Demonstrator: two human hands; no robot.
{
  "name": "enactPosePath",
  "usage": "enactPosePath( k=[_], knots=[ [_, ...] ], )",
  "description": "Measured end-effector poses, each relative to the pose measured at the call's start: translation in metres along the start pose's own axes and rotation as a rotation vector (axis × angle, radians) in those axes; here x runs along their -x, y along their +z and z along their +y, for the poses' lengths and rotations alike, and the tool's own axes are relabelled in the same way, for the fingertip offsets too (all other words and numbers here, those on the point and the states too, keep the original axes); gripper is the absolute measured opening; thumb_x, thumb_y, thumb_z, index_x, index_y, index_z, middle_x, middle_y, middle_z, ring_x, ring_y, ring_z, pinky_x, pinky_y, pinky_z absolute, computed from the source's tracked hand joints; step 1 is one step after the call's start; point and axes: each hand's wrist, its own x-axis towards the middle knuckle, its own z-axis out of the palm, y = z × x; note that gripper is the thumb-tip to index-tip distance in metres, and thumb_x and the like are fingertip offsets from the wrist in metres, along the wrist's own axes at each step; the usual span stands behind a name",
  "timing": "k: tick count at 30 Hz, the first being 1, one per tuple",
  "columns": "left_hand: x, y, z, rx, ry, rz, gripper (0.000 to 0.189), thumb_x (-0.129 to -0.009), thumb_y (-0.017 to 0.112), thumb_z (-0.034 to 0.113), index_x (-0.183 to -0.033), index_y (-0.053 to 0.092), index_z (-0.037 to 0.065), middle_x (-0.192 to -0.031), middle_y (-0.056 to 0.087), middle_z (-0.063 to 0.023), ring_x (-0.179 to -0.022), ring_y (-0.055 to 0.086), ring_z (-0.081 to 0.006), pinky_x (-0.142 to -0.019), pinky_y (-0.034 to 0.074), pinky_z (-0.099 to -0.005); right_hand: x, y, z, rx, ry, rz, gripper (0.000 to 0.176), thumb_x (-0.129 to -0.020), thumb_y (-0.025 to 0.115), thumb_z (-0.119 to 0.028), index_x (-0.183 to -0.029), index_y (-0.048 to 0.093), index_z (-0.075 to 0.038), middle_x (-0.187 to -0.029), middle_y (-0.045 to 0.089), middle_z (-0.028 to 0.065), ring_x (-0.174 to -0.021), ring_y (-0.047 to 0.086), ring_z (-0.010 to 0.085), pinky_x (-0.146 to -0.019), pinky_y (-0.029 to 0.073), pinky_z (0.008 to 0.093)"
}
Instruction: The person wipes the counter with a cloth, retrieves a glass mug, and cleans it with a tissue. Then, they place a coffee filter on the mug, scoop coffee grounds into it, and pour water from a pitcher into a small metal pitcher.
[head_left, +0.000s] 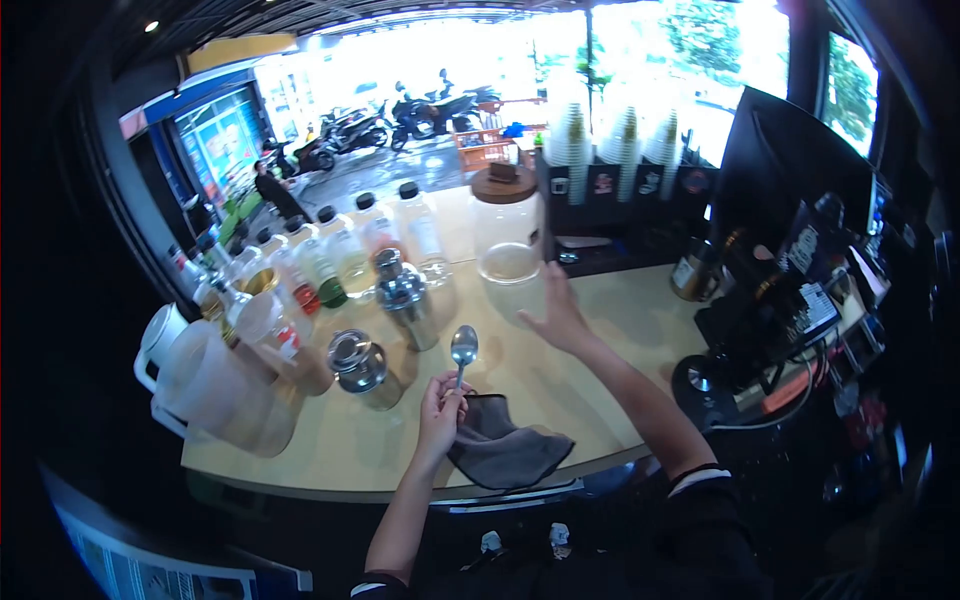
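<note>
My left hand [441,412] grips a metal spoon [463,345] by its handle, with the bowl pointing up and away from me. Beside that hand a dark grey cloth [508,440] lies crumpled at the counter's near edge. My right hand [557,315] is held out with fingers apart and nothing in it, close to a clear glass jar [506,225] with a wooden lid [502,183]. Two metal cocktail shakers, a nearer one [364,368] and a farther one [407,300], stand upright left of the spoon.
Several black-capped bottles [352,262] line the left side of the counter [480,300], behind plastic pitchers [215,385]. Stacked cups [621,150] fill a black holder [625,185] at the back. A monitor [790,160] and cables are on the right. Another person [277,192] is outside, near parked motorbikes.
</note>
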Motion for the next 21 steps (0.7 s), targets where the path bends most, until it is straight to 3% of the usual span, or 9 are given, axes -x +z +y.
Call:
enactPosePath(
  k=[4, 7, 9, 10, 13, 16, 18, 20, 21],
  knots=[
    [0.03, -0.027, -0.002, -0.021, -0.01, 0.034, 0.025, -0.091, 0.048, 0.007, -0.115, 0.044, 0.005, -0.092, 0.056, -0.0038, -0.064, 0.049, -0.0043, -0.052, 0.039, -0.0163, -0.028, 0.065, -0.077, -0.175, -0.225, -0.139, 0.105, -0.07, 0.072, -0.042, -0.139, 0.006, 0.003, -0.14, 0.015, 0.0281, -0.132, 0.019, 0.0394, -0.108, 0.022, 0.0431],
    [0.044, -0.041, 0.0, -0.009, 0.015, 0.069, 0.024, -0.091, 0.047, 0.008, -0.114, 0.044, 0.005, -0.092, 0.056, -0.0036, -0.064, 0.048, -0.0035, -0.052, 0.038, -0.0159, -0.046, 0.1, -0.116, -0.486, -0.107, -0.108, 0.116, -0.062, 0.079, -0.042, -0.138, 0.005, 0.003, -0.138, 0.021, 0.0273, -0.128, 0.03, 0.0363, -0.103, 0.031, 0.0423],
    [0.051, -0.046, 0.004, -0.024, 0.024, 0.092, 0.022, -0.092, 0.047, 0.008, -0.113, 0.045, 0.004, -0.092, 0.056, -0.0033, -0.065, 0.047, -0.0033, -0.053, 0.037, -0.0158, -0.052, 0.11, -0.131, -0.762, 0.068, -0.061, 0.108, -0.051, 0.084, -0.041, -0.13, 0.025, 0.003, -0.114, 0.051, 0.0226, -0.105, 0.054, 0.0312, -0.091, 0.043, 0.0399],
    [0.053, -0.049, 0.004, -0.029, 0.018, 0.097, 0.022, -0.092, 0.047, 0.008, -0.113, 0.045, 0.004, -0.092, 0.056, -0.0033, -0.065, 0.047, -0.0033, -0.053, 0.037, -0.0158, -0.054, 0.113, -0.135, -0.768, 0.073, -0.066, 0.108, -0.051, 0.084, -0.041, -0.13, 0.025, 0.003, -0.114, 0.051, 0.0226, -0.105, 0.054, 0.0312, -0.091, 0.043, 0.0399],
    [0.055, -0.052, 0.003, -0.022, 0.002, 0.096, 0.022, -0.092, 0.046, 0.008, -0.114, 0.045, 0.004, -0.092, 0.056, -0.0037, -0.065, 0.047, -0.0036, -0.054, 0.038, -0.0161, -0.059, 0.107, -0.138, -0.681, 0.092, -0.086, 0.077, -0.05, 0.085, -0.035, -0.107, 0.045, 0.0, -0.097, 0.058, 0.0164, -0.089, 0.06, 0.0257, -0.078, 0.048, 0.0363],
    [0.051, -0.049, 0.007, 0.009, 0.023, 0.069, 0.022, -0.091, 0.045, 0.007, -0.113, 0.045, 0.004, -0.093, 0.057, -0.0041, -0.066, 0.048, -0.004, -0.054, 0.039, -0.0164, -0.061, 0.088, -0.134, -0.732, -0.03, 0.1, 0.081, -0.05, 0.085, -0.034, -0.11, 0.044, 0.0, -0.096, 0.058, 0.0158, -0.087, 0.059, 0.0269, -0.078, 0.048, 0.0361],
    [0.046, -0.041, 0.01, 0.017, 0.031, 0.057, 0.022, -0.091, 0.045, 0.006, -0.113, 0.045, 0.004, -0.093, 0.057, -0.0046, -0.066, 0.048, -0.0042, -0.055, 0.039, -0.0163, -0.057, 0.052, -0.12, -0.716, 0.036, 0.075, 0.084, -0.05, 0.085, -0.034, -0.114, 0.042, 0.0, -0.098, 0.056, 0.0162, -0.09, 0.058, 0.028, -0.081, 0.046, 0.0365],
    [0.035, -0.03, 0.007, 0.028, -0.004, 0.006, 0.022, -0.091, 0.044, 0.006, -0.113, 0.045, 0.004, -0.093, 0.057, -0.0048, -0.066, 0.048, -0.0042, -0.054, 0.039, -0.0161, -0.05, 0.017, -0.1, -0.382, -0.027, 0.145, 0.086, -0.053, 0.085, -0.035, -0.12, 0.041, -0.001, -0.106, 0.055, 0.0128, -0.096, 0.057, 0.0204, -0.082, 0.047, 0.0317],
    [0.031, -0.021, 0.01, 0.011, -0.018, 0.008, 0.022, -0.091, 0.045, 0.006, -0.113, 0.045, 0.004, -0.093, 0.057, -0.005, -0.066, 0.048, -0.004, -0.053, 0.038, -0.0159, -0.045, -0.001, -0.088, -0.426, 0.049, 0.078, 0.085, -0.054, 0.085, -0.031, -0.12, 0.041, -0.001, -0.11, 0.053, 0.0125, -0.101, 0.055, 0.0199, -0.085, 0.046, 0.031]
  ],
)
